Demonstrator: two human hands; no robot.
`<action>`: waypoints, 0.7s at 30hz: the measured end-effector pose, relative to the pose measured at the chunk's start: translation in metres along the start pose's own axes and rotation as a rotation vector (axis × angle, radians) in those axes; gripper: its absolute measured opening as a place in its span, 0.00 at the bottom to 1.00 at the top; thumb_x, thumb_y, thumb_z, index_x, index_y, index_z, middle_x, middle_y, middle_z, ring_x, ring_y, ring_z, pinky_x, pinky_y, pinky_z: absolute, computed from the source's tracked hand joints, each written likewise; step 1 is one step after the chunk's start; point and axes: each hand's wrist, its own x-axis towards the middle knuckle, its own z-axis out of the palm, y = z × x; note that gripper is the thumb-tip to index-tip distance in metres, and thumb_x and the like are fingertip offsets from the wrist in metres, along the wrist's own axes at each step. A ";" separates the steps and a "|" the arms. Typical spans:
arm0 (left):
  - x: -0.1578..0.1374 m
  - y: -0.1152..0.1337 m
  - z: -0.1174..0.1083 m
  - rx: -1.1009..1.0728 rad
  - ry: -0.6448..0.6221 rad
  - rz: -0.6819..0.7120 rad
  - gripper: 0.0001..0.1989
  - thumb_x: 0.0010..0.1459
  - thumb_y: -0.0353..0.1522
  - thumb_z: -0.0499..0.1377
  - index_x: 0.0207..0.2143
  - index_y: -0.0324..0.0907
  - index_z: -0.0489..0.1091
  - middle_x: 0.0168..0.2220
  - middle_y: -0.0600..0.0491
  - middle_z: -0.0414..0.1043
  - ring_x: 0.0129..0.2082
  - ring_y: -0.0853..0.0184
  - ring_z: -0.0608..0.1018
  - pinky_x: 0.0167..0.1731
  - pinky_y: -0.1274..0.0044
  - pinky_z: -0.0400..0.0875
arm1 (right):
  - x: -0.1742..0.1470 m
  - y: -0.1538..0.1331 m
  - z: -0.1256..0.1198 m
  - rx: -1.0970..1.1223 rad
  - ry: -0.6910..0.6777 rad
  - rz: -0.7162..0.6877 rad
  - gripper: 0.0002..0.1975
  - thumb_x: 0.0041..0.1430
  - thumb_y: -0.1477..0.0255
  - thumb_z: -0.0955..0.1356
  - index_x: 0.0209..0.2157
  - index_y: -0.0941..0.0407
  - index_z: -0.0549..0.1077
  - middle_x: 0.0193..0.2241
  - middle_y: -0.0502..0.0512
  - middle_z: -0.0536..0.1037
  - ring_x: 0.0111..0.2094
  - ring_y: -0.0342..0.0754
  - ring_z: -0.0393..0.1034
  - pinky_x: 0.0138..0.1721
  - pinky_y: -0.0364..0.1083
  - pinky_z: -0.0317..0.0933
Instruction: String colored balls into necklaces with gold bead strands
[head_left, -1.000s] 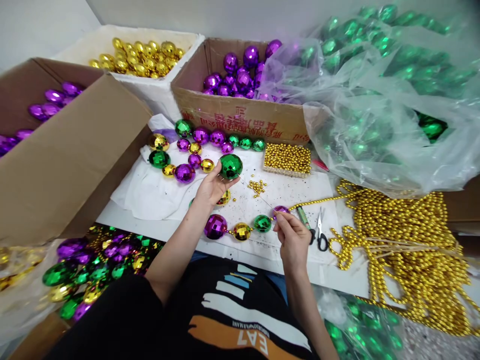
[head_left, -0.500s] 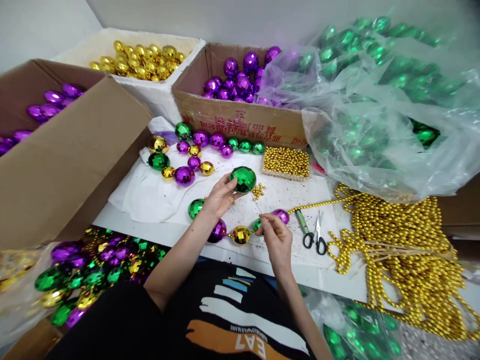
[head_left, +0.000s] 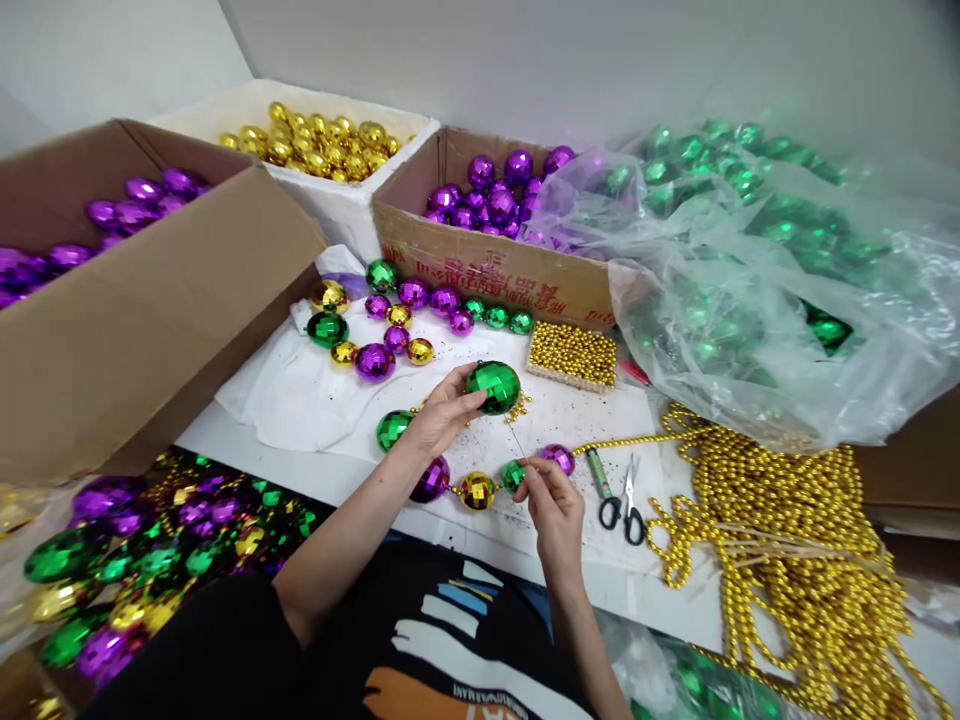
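My left hand (head_left: 442, 415) is closed round the side of a large shiny green faceted bead (head_left: 495, 388), raised over the white cloth. Below it, my right hand (head_left: 553, 495) pinches a thin straight strand, a needle or stiff thread (head_left: 515, 437), that runs up towards the bead's underside. Whether it enters the bead is hard to see. Strung along the cloth beneath my hands lie a green bead (head_left: 394, 430), a purple bead (head_left: 431, 481), a gold bead (head_left: 477, 490), a smaller green bead (head_left: 513, 475) and another purple bead (head_left: 558, 459). Loose little gold beads (head_left: 519, 407) lie behind.
Behind stand a tray of small gold beads (head_left: 573, 354), a carton of purple balls (head_left: 495, 275) and a white box of gold balls (head_left: 352, 205). Scissors (head_left: 628, 505) and a green tube (head_left: 598, 472) lie right, beside heaped gold bead chains (head_left: 795, 560). Another carton (head_left: 165, 300) leans in from the left.
The camera view has tilted, so the boxes sit lower in the picture. My left thumb has slid further over the front of the green bead. The right hand keeps its pinch.
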 end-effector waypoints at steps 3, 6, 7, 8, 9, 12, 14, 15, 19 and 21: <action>-0.002 -0.002 0.000 0.002 0.013 0.000 0.23 0.46 0.30 0.71 0.46 0.45 0.72 0.48 0.52 0.72 0.45 0.66 0.74 0.45 0.74 0.69 | 0.000 -0.002 0.002 -0.043 0.006 -0.028 0.16 0.59 0.59 0.69 0.40 0.58 0.74 0.19 0.47 0.70 0.19 0.40 0.58 0.20 0.40 0.46; -0.006 -0.009 0.003 0.014 0.012 -0.059 0.24 0.45 0.30 0.71 0.46 0.45 0.72 0.47 0.52 0.73 0.43 0.66 0.74 0.43 0.75 0.69 | 0.002 -0.008 0.008 -0.047 -0.004 -0.031 0.16 0.60 0.59 0.68 0.40 0.58 0.73 0.19 0.47 0.70 0.20 0.40 0.59 0.20 0.40 0.47; -0.008 -0.011 0.005 0.017 0.010 -0.078 0.24 0.45 0.29 0.72 0.46 0.46 0.72 0.46 0.52 0.73 0.43 0.66 0.74 0.43 0.75 0.68 | 0.004 -0.010 0.010 -0.040 -0.004 -0.030 0.16 0.60 0.59 0.68 0.40 0.58 0.73 0.19 0.47 0.70 0.20 0.40 0.59 0.21 0.40 0.47; -0.010 -0.013 0.007 0.020 0.007 -0.090 0.24 0.44 0.29 0.72 0.45 0.46 0.73 0.45 0.53 0.73 0.43 0.66 0.74 0.43 0.76 0.68 | 0.006 -0.013 0.012 -0.033 -0.003 -0.028 0.16 0.60 0.59 0.68 0.40 0.58 0.72 0.19 0.47 0.71 0.20 0.40 0.59 0.21 0.40 0.48; -0.011 -0.014 0.009 0.025 0.000 -0.095 0.24 0.44 0.28 0.72 0.45 0.45 0.73 0.44 0.53 0.73 0.43 0.66 0.74 0.43 0.76 0.68 | 0.008 -0.015 0.015 -0.023 -0.001 -0.027 0.15 0.60 0.59 0.68 0.39 0.58 0.72 0.19 0.46 0.71 0.20 0.40 0.60 0.21 0.40 0.48; -0.012 -0.012 0.014 0.057 -0.056 -0.097 0.24 0.44 0.29 0.72 0.45 0.44 0.75 0.44 0.52 0.74 0.44 0.65 0.74 0.46 0.75 0.66 | 0.012 -0.018 0.021 0.012 -0.004 -0.021 0.14 0.59 0.60 0.69 0.37 0.56 0.68 0.18 0.46 0.72 0.19 0.40 0.60 0.21 0.40 0.49; -0.008 -0.007 0.016 0.083 -0.092 -0.098 0.21 0.47 0.34 0.71 0.45 0.42 0.76 0.45 0.49 0.75 0.45 0.63 0.75 0.46 0.74 0.66 | 0.014 -0.018 0.022 0.021 -0.023 -0.019 0.14 0.58 0.61 0.69 0.37 0.56 0.66 0.18 0.45 0.72 0.19 0.40 0.61 0.22 0.40 0.51; -0.004 -0.003 0.016 0.100 -0.090 -0.084 0.18 0.49 0.35 0.70 0.43 0.41 0.77 0.46 0.48 0.75 0.45 0.63 0.75 0.46 0.74 0.66 | 0.015 -0.017 0.021 0.012 -0.039 -0.019 0.14 0.57 0.62 0.69 0.37 0.55 0.65 0.17 0.44 0.72 0.19 0.40 0.61 0.22 0.40 0.51; 0.015 0.011 0.016 0.169 0.022 0.044 0.06 0.49 0.32 0.69 0.28 0.39 0.76 0.41 0.50 0.77 0.42 0.66 0.75 0.47 0.74 0.66 | 0.023 -0.018 0.010 -0.140 -0.119 -0.055 0.14 0.57 0.64 0.69 0.42 0.55 0.67 0.21 0.46 0.74 0.21 0.42 0.63 0.24 0.42 0.56; 0.021 0.018 0.021 0.200 0.050 0.107 0.05 0.49 0.29 0.68 0.26 0.39 0.76 0.40 0.51 0.78 0.40 0.68 0.75 0.47 0.74 0.66 | 0.029 -0.025 0.002 -0.267 -0.130 -0.131 0.18 0.56 0.66 0.69 0.48 0.55 0.69 0.31 0.52 0.79 0.28 0.44 0.68 0.28 0.43 0.60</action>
